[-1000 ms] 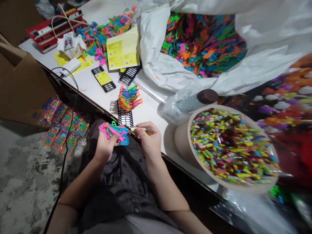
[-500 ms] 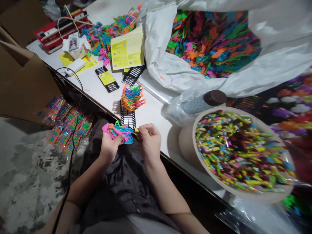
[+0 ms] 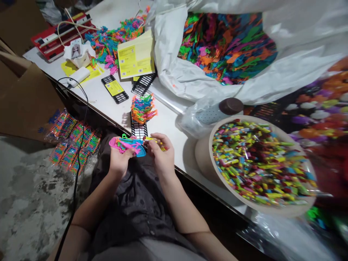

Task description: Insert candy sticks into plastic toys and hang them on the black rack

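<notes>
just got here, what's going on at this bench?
Someone is working bare-handed over their lap. The left hand grips a bunch of colourful plastic pieces; the right hand pinches a small yellow piece close by; whether they touch is unclear. Just beyond, another colourful bunch lies over a black grid. A full tub stands to the right.

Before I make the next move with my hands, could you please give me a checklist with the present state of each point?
1. Left hand grips the colourful plastic pieces: ok.
2. Right hand holds a small yellow piece: ok.
3. Bucket is open at the top: ok.
4. Black rack is uncovered: not ok, a colourful pile hides its far end.
5. Number of pieces in the left hand: cannot tell, they overlap.
</notes>
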Motion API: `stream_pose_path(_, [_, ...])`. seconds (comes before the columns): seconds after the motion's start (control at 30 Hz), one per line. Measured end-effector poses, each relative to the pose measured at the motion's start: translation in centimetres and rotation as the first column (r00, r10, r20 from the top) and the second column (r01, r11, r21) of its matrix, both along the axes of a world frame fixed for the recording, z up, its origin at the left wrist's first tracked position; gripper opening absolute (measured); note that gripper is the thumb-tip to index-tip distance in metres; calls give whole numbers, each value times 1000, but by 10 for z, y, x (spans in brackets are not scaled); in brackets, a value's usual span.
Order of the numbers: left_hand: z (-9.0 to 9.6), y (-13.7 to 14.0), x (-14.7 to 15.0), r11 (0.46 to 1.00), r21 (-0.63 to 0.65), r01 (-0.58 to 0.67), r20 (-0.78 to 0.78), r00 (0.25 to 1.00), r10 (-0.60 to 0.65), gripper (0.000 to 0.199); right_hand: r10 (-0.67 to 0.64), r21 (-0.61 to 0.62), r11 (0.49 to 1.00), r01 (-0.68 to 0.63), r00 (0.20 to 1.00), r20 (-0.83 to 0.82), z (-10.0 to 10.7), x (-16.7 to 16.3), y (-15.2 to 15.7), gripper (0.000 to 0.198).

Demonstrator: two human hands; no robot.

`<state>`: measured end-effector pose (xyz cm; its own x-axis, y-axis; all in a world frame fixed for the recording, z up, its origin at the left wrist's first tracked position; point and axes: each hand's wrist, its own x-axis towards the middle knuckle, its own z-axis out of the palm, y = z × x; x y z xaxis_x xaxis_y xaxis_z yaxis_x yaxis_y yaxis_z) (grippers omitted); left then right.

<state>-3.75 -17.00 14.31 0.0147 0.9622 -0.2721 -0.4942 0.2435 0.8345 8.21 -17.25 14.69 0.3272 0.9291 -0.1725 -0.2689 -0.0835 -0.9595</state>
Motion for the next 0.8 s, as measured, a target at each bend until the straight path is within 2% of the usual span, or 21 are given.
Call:
stream_pose_path(0.1, [2, -1, 0, 1000, -12, -4, 2, 1000, 4, 67, 27, 92, 995, -41, 989, 144, -2, 5, -1, 28])
stream_pose_path(0.23, [4, -2, 1, 1000, -25, -4, 9, 1000, 4, 69, 63, 152, 984, -95, 977, 203, -3, 12, -2, 22])
stream_pose_path(0.5, [7, 0, -1, 992, -94, -81, -26, 997, 79, 75, 121, 137, 978, -155, 965, 231, 1, 14, -1, 22])
stream_pose_path(0.63, [16, 4, 1, 987, -32, -157, -39, 987, 156, 68, 183, 144, 964, -225, 949, 258, 6, 12, 2, 26])
stream_pose_path(0.73, [17, 10, 2, 988, 2, -154, -109, 982, 154, 59, 210, 159, 951, -266, 930, 302, 5, 14, 7, 30])
stream_pose_path(0.8, [13, 13, 0, 994, 30, -110, -192, 975, 113, 50, 213, 163, 945, -284, 911, 354, 4, 17, 10, 32])
